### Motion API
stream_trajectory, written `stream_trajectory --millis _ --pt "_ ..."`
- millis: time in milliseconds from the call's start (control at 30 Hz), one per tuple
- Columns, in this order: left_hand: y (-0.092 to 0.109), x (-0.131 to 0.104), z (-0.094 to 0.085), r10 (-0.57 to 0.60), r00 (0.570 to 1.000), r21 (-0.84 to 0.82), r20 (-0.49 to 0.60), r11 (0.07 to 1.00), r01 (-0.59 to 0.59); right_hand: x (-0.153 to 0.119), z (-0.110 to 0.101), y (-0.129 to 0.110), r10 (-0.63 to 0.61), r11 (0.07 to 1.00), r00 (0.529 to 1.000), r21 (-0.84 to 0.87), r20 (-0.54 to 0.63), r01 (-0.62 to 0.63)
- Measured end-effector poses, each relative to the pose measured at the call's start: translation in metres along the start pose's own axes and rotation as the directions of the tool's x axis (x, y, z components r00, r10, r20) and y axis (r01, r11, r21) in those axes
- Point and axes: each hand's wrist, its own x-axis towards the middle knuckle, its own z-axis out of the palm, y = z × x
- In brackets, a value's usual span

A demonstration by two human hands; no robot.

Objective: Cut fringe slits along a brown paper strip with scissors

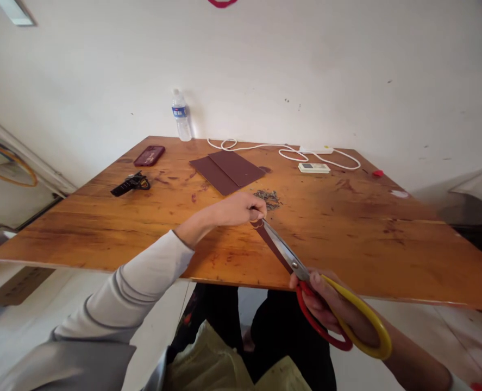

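Note:
My right hand [326,304] is wrapped round the handles of a pair of scissors [293,264], one loop red and one yellow. The steel blades point up and left, closed or nearly so. A narrow maroon strip [275,247] runs along the blades' left side, its far end pinched in the closed fingers of my left hand [246,209]. Near that end the strip shows a pale wavy edge. The scissor tips lie close to my left fingertips. Just beyond the left hand is a small heap of grey-brown bits [270,200], too small to name.
Two overlapping maroon sheets [220,171] lie on the wooden table [346,250]. At the left are a phone [149,156] and a black strap-like item [130,183]. A plastic bottle [180,117], a white cable [261,145] and a small white box [314,168] are toward the wall.

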Motion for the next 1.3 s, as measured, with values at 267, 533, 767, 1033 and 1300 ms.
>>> stream_trajectory --millis 267,533,767,1033,1300 --pt "-0.02 0.003 0.002 0.006 1.0 0.058 -0.014 0.998 -0.005 0.012 0.008 -0.024 0.068 0.997 0.997 -0.035 -0.047 -0.07" --pt "-0.026 0.004 -0.001 -0.003 0.999 -0.01 0.047 1.0 0.004 0.012 0.002 -0.022 0.169 0.98 0.98 -0.091 -0.105 -0.178" --pt "-0.027 0.005 0.0 -0.025 0.998 -0.041 0.065 0.999 0.028 0.018 -0.011 -0.015 0.095 0.963 0.989 -0.242 -0.114 -0.12" --pt "-0.029 0.001 0.004 -0.044 0.999 -0.028 0.029 0.999 0.045 0.016 -0.005 -0.021 -0.03 0.929 0.988 -0.369 -0.154 -0.03" --pt "-0.027 -0.004 0.016 -0.234 0.951 -0.155 -0.204 0.966 0.205 0.017 -0.013 -0.019 -0.143 0.755 0.986 -0.653 -0.085 0.053"
